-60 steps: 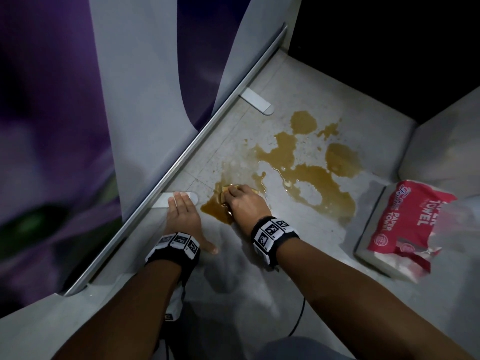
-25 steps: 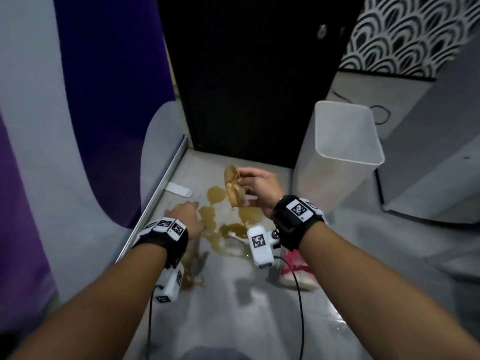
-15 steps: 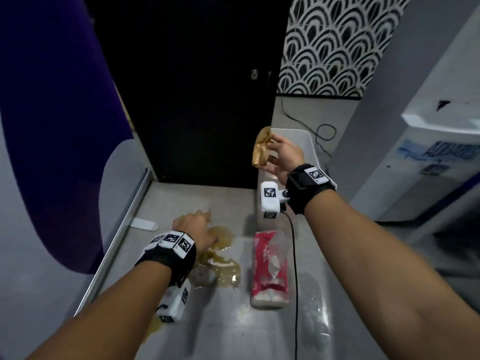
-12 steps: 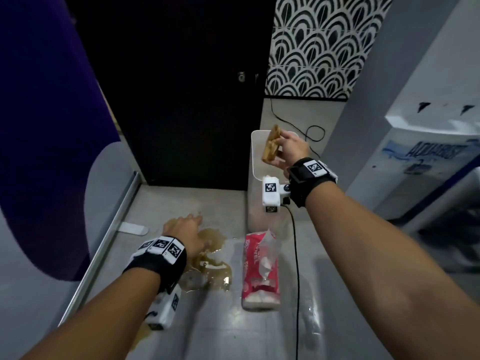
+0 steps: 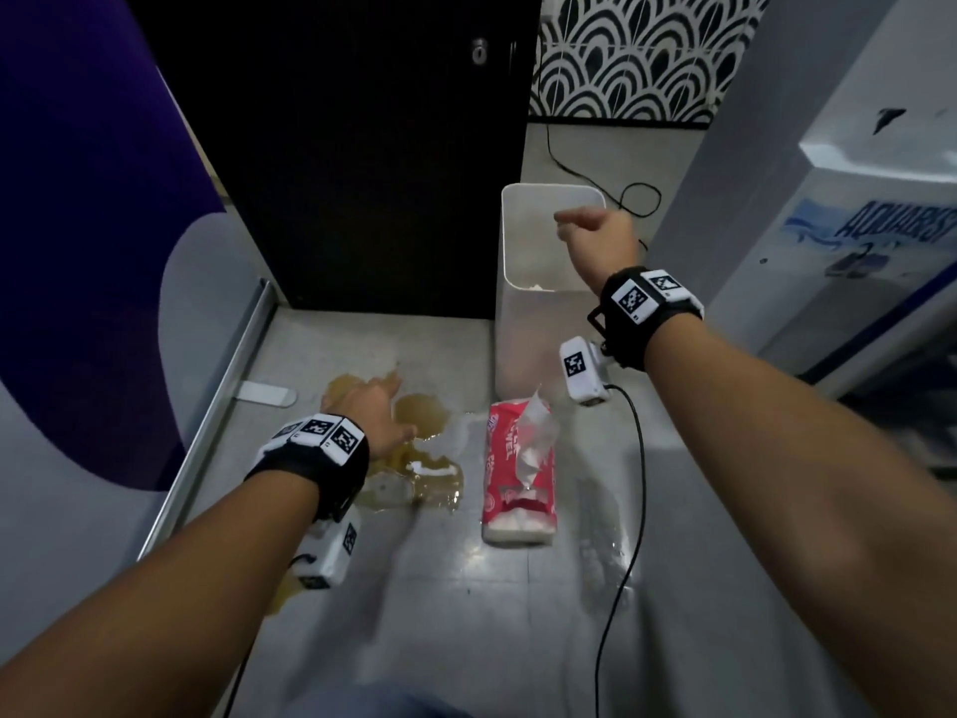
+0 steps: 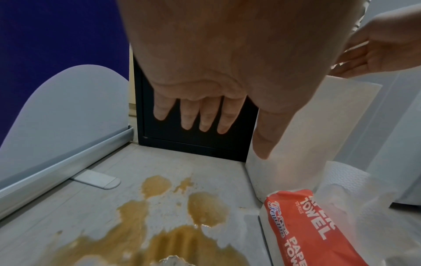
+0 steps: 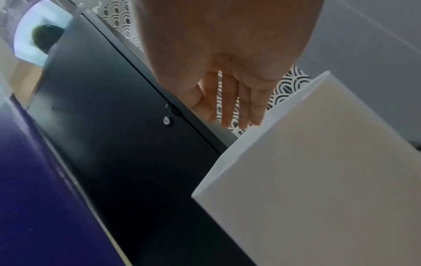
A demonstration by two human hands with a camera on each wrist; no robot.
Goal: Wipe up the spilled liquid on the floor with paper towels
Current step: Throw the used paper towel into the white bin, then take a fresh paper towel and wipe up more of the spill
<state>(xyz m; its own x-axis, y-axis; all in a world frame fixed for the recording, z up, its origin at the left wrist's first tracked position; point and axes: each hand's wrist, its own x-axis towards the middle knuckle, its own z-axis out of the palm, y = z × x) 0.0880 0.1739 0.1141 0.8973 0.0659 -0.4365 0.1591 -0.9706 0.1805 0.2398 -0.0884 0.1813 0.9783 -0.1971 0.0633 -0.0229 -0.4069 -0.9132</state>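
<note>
Both hands are empty: my right hand (image 5: pixel 595 238) hangs slack-fingered over the bin (image 5: pixel 518 272), my left (image 5: pixel 370 409) spread above the spill (image 5: pixel 419 419). Next I'd pull one fresh sheet from the pack (image 5: pixel 518 484) and blot inward.

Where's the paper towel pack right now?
Head view: the paper towel pack lies on the floor right of the brown spill, just in front of the white bin.

Bare forearms wear black wristbands (image 5: pixel 639 316) carrying white marker-tagged camera modules (image 5: pixel 582 369) with black cables (image 5: pixel 629 510).
</note>
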